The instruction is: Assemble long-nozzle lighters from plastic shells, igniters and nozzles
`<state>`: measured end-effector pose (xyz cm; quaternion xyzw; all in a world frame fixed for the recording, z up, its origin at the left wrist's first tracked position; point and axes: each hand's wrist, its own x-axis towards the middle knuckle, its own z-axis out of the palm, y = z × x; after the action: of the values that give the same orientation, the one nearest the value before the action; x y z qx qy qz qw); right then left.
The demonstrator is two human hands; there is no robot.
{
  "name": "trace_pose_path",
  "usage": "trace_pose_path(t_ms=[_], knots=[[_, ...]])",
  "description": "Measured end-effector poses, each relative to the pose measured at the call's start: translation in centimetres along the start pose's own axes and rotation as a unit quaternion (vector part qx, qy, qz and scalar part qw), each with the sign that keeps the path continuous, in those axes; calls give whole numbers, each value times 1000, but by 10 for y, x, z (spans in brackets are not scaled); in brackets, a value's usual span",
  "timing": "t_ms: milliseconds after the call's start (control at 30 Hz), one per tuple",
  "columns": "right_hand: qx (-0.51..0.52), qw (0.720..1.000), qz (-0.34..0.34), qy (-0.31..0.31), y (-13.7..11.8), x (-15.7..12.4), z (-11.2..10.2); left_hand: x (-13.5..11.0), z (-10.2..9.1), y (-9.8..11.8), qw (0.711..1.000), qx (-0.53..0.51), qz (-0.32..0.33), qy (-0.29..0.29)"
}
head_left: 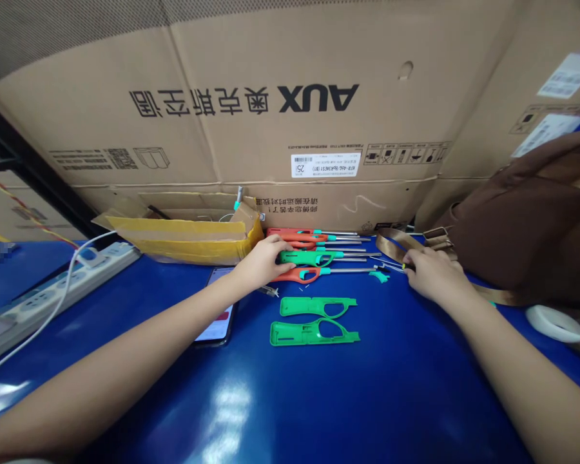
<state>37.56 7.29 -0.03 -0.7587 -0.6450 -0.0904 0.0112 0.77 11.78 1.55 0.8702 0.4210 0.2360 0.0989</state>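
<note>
At the back of the blue table, my left hand [265, 261] is closed, thumb and fingers on the handle end of a green long-nosed lighter [314, 258]. That lighter lies in a row with several orange ones, such as the nearest orange lighter [297, 276], metal barrels pointing right. My right hand [435, 274] is pinched round a slim metal-shafted tool [394, 265] with a yellow-and-black end, perhaps a screwdriver; its grip is mostly hidden by the fingers. Small turquoise pieces [379, 276] lie just left of it. Nearer to me are two green lighter shell halves [294, 307] [297, 334].
Behind stands a large cardboard carton [251, 154]. A yellow-taped open box [183, 241] holds parts. Left are a phone [217, 328] and a power strip [53, 299] with a white cable. Right are a brown bag [526, 212], its strap [505, 296] and a white mouse [555, 323].
</note>
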Motion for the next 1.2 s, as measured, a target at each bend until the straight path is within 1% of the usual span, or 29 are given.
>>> trace_pose_path(t_ms=[167,267,367,467,533,600,633,667,700,733,800,867,900,933,1000,1067,1100,1133,1200], knots=[[3,999,28,-23,-6,-2,-5,0,-2,0,999,-41,24,1],[12,999,32,-23,-7,-2,-7,-3,-4,3,997,-69,25,25],[29,999,35,-15,-5,0,-7,-10,-5,10,992,-108,4,60],[51,998,43,15,-4,2,-9,-23,-9,23,982,-163,-34,85],[71,995,43,50,-6,2,-12,-35,-12,35,972,-210,-61,83],[97,990,32,94,-10,0,-17,-50,-14,50,962,-253,-81,67],[111,987,23,117,-13,-2,-20,-59,-15,58,953,-279,-100,63],[125,982,12,140,-16,-4,-23,-67,-15,65,927,-345,-141,48],[138,977,1,160,-20,-7,-27,-75,-15,72,899,-403,-172,17],[150,973,-9,177,-24,-10,-30,-83,-14,78,877,-441,-191,-6],[174,963,-25,202,-31,-15,-36,-96,-9,87,851,-480,-206,-46],[229,948,-44,215,-36,-20,-39,-105,-2,92,846,-485,-208,-78],[265,939,-56,210,-38,-22,-39,-109,2,94,852,-475,-200,-93],[303,931,-70,193,-40,-25,-39,-112,5,95,864,-457,-187,-100],[361,917,-106,134,-46,-30,-38,-117,11,96,902,-396,-135,-107],[376,911,-155,73,-54,-38,-35,-121,14,95,943,-309,-60,-106],[368,910,-184,50,-59,-42,-34,-123,15,95,958,-265,-24,-108],[359,908,-215,28,-64,-47,-32,-125,16,94,968,-225,4,-114],[359,895,-264,-29,-74,-57,-31,-127,16,92,977,-168,30,-124]])
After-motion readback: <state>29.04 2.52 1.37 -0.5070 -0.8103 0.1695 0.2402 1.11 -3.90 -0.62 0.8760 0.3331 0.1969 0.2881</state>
